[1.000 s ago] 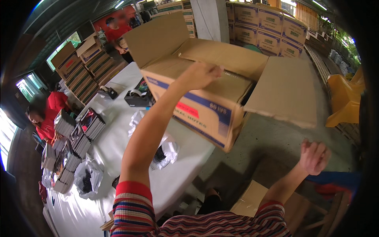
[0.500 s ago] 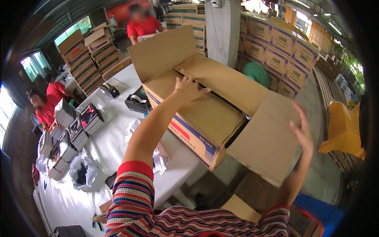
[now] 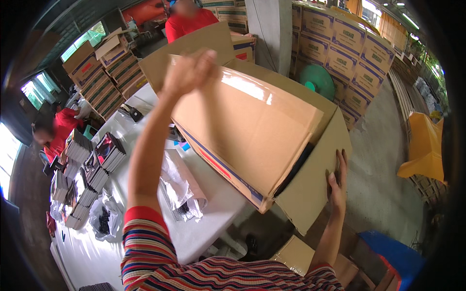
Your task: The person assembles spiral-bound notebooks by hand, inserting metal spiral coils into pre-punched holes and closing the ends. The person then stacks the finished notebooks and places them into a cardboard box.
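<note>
A large cardboard box (image 3: 221, 169) sits tilted in front of me, partly over the table's right edge. A brown cardboard flap (image 3: 242, 131), with clear tape along its far edge, is raised over the box's opening. My left hand (image 3: 191, 72), blurred by motion, is closed at this flap's far left edge. At the right, my right hand (image 3: 336, 186) rests with fingers stretched against the box's side flap (image 3: 315, 179). Another flap (image 3: 189, 48) stands up at the left. A dark gap shows by the right side; the contents are hidden.
On the white table (image 3: 213, 213) lie stacked notebooks (image 3: 80, 189), a plastic bag (image 3: 104, 216), crumpled wrapping (image 3: 182, 184) and a tape dispenser (image 3: 131, 112). Stacked cartons (image 3: 340, 53), a pillar (image 3: 269, 34) and a green fan (image 3: 316, 82) stand beyond. Several people in red shirts are nearby.
The taped flap has come up, with my left hand moving up and left. My right hand has moved left and down with the side flap. The person behind is closer, beside a carton.
</note>
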Available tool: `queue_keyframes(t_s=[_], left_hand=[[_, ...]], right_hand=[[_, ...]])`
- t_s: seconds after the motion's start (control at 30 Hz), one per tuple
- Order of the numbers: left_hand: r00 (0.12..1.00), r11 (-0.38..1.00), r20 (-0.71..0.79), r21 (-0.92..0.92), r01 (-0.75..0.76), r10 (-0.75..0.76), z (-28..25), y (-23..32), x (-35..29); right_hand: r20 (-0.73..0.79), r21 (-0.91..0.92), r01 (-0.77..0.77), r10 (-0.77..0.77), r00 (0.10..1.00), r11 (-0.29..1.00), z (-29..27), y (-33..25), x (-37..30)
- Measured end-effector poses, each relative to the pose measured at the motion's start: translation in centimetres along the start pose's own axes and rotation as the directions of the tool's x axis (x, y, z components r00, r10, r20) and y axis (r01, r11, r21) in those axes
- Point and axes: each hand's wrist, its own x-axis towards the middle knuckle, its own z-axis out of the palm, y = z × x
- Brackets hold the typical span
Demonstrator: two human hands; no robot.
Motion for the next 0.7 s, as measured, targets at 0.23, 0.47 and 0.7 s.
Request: queue_keyframes(t_s=[0.23, 0.47, 0.7], left_hand=[[0.742, 0.939, 0.635, -0.072, 0.335, -0.215, -12.6, -3.1, -10.4], [0.825, 0.964, 0.565, 0.216, -0.155, 0.007, -3.8, 0.2, -16.4], [0.785, 0.918, 0.503, -0.047, -0.394, 0.362, 0.0, -5.2, -12.6]], right_hand=[[-0.163, -0.007, -0.102, 0.099, 0.982, 0.995, 4.4, 0.7, 0.1], [0.035, 0.643, -0.272, 0.328, 0.944, 0.715, 11.1, 11.7, -2.9], [-0.093, 0.721, -0.205, 0.386, 0.918, 0.662, 14.2, 5.5, -2.9]])
